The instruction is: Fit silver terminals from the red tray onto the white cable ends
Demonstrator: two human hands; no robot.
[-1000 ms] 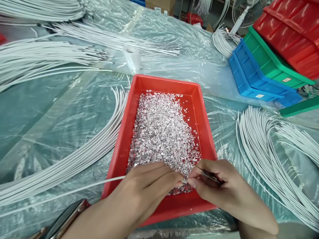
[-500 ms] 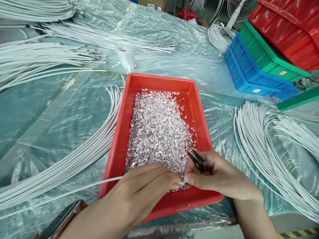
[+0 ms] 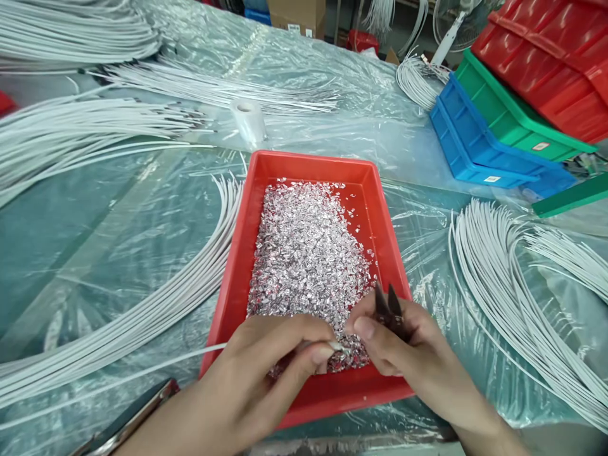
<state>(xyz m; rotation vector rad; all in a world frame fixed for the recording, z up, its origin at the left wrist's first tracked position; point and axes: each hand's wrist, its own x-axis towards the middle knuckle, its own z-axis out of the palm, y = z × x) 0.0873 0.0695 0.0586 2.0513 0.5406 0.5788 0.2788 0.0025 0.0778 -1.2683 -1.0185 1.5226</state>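
Observation:
Over the near end of a red tray (image 3: 389, 221), my left hand (image 3: 280, 361) pinches a white cable (image 3: 166, 359) close to its end. The cable tip pokes out past the thumb and index finger, pointing right. My right hand (image 3: 403, 342) carries dark thread snips (image 3: 389, 307) in its curled fingers, blades up and slightly apart. Its thumb and index finger come together just right of the cable tip, apart from it; whether anything tiny is between them I cannot tell. Shiny silver foil scraps (image 3: 308, 247) cover much of the tray's floor.
Bundles of white cables lie left (image 3: 180, 285) and right (image 3: 503, 285) of the tray. Behind it stands a roll of clear film (image 3: 249, 123). Stacked red, green and blue bins (image 3: 503, 133) fill the back right. Plastic sheeting covers the table.
My right hand has drawn slightly away from the cable tip, and the snips have turned more upright. The left thumb now shows against the index finger. The view has shifted a little.

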